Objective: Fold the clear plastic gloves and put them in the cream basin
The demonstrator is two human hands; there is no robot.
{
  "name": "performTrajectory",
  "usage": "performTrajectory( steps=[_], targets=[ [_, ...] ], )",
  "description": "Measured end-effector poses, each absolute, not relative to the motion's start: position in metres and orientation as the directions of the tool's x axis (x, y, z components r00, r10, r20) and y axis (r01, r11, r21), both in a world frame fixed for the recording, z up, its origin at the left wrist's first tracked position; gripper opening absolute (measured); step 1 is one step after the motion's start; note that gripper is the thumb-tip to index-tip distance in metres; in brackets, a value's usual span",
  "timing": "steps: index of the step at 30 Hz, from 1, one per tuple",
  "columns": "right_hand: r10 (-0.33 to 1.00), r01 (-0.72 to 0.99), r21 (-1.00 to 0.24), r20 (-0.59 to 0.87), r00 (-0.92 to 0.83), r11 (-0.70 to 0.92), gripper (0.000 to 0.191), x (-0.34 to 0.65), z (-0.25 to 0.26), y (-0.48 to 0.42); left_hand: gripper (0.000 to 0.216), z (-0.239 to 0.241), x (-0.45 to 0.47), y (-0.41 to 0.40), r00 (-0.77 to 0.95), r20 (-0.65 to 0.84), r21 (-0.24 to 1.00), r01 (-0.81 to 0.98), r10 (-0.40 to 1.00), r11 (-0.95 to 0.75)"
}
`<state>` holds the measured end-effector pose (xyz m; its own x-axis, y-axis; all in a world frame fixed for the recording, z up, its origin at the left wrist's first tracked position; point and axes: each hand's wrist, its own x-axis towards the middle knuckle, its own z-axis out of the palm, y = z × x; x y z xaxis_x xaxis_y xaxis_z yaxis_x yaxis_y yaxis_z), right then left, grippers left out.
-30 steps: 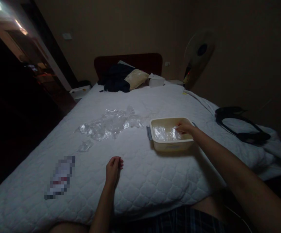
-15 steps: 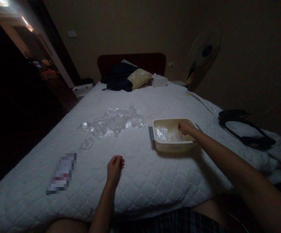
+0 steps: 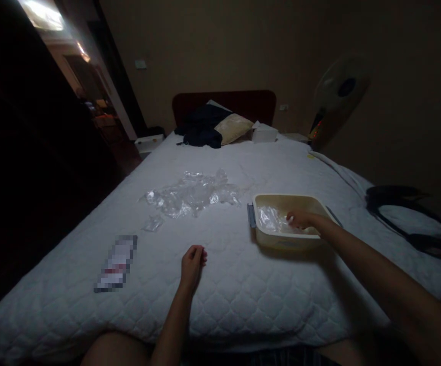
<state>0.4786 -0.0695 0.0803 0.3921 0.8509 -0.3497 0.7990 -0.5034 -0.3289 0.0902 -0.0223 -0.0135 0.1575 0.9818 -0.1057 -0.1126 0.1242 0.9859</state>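
A cream plastic box (image 3: 292,241) with grey side clips stands on the quilted bed, and clear plastic bags (image 3: 269,218) lie inside it. My right hand (image 3: 300,219) reaches over the near right rim into this box, fingers bent but apart, beside the bags; I see nothing held in it. Left of the box, my left hand (image 3: 193,258) rests on the bed with its fingers curled in and nothing showing in them. Beyond that hand spreads a loose pile of crumpled clear plastic bags (image 3: 193,195), with one small bag (image 3: 153,222) apart from it.
A pixelated flat object (image 3: 116,264) lies on the bed's left side. Dark clothing (image 3: 205,124), a beige pillow (image 3: 233,128) and a white box (image 3: 264,133) sit by the headboard. A black strap-like item (image 3: 407,234) lies at right. A fan (image 3: 344,89) stands beyond.
My right hand has moved lower inside the box, and its fingers have loosened from a tighter curl. My left hand stays on the bed. The whole view has shifted, so everything appears farther right.
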Motion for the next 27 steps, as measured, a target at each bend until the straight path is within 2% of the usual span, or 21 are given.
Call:
performTrajectory(
  steps=[3,10,15,18,23,27],
  targets=[
    [0.893,0.846,-0.302,-0.252,0.373,-0.439,0.012,0.472,0.093,-0.066,0.03,-0.015,0.09,-0.022,0.162,-0.084,0.989,-0.107,0.983,0.102],
    [0.967,0.967,-0.199,0.164,0.194,-0.16,0.019,0.414,0.142,-0.042,0.032,-0.018,0.089,-0.021,0.164,-0.072,0.986,-0.139,0.984,0.096],
    [0.956,0.982,-0.188,0.291,0.045,0.011,0.02,0.339,0.151,-0.021,0.033,-0.018,0.09,-0.022,0.16,-0.052,0.989,-0.13,0.986,0.073],
    [0.952,0.975,-0.186,0.301,-0.061,0.122,0.022,0.293,0.134,-0.008,0.033,-0.018,0.089,-0.023,0.156,-0.043,0.989,-0.135,0.987,0.064],
    [0.965,0.971,-0.161,0.221,-0.141,0.179,0.026,0.228,0.079,0.009,0.031,-0.02,0.087,-0.024,0.165,-0.036,0.989,-0.134,0.986,0.059],
    [0.94,0.971,-0.171,0.325,-0.106,0.168,0.03,0.206,0.025,0.013,0.03,-0.022,0.084,-0.025,0.142,-0.036,0.984,-0.168,0.989,0.06]
  ],
)
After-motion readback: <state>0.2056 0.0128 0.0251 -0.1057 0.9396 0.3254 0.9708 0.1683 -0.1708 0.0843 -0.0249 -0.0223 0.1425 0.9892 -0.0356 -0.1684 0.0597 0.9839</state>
